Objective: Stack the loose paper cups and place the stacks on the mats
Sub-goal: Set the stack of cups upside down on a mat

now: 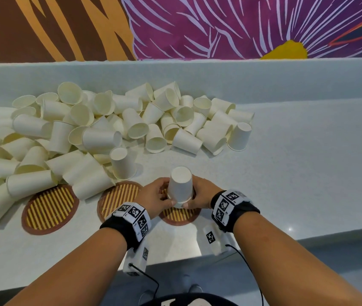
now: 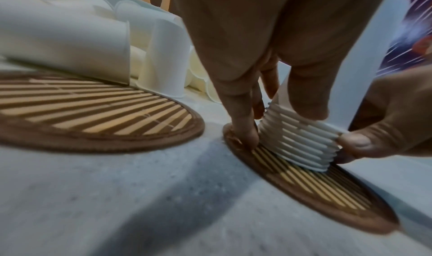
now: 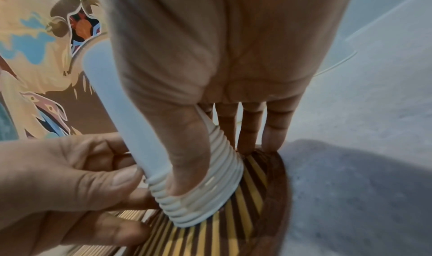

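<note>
A stack of white paper cups (image 1: 179, 186), upside down with several rims showing at its foot (image 2: 301, 140), stands slightly tilted on the rightmost round striped mat (image 1: 180, 217). My left hand (image 1: 164, 197) grips the stack's lower part from the left, with one fingertip (image 2: 245, 136) down on the mat (image 2: 315, 191). From the right, my right hand (image 1: 192, 198) grips it, the thumb (image 3: 187, 158) lying over the rims (image 3: 205, 195) and the fingers behind the stack. A big pile of loose cups (image 1: 100, 133) lies behind and to the left.
Two more striped mats lie to the left: the middle mat (image 1: 116, 197) and the left mat (image 1: 50, 208), both partly overlapped by loose cups. A single upturned cup (image 1: 122, 164) stands just behind the middle mat. The counter's front edge (image 1: 175, 261) is close to my wrists.
</note>
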Demonstrator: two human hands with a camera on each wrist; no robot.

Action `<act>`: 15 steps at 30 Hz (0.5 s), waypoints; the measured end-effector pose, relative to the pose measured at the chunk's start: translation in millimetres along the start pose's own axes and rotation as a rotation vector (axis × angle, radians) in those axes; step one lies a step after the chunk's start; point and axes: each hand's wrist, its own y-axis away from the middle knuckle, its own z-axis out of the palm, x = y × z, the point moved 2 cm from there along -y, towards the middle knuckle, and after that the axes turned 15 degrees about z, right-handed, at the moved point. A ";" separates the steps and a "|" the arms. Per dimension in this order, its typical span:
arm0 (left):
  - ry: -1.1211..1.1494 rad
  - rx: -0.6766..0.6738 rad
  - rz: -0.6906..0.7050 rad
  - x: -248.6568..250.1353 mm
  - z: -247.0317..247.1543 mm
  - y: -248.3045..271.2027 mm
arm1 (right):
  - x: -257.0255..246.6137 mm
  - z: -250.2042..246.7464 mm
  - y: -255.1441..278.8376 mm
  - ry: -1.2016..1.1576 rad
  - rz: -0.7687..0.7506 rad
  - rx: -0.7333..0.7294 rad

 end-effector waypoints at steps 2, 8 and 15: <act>-0.009 0.002 -0.010 -0.7 2.1 -3.2 | 0.9 -3.4 -1.2 -0.005 0.003 -0.023; 0.069 -0.010 -0.065 -2.4 4.4 -10.4 | 8.0 -8.1 -5.0 0.020 -0.006 -0.080; 0.061 0.002 -0.075 -2.4 4.2 -16.2 | 5.8 -9.1 -9.4 0.035 -0.050 -0.023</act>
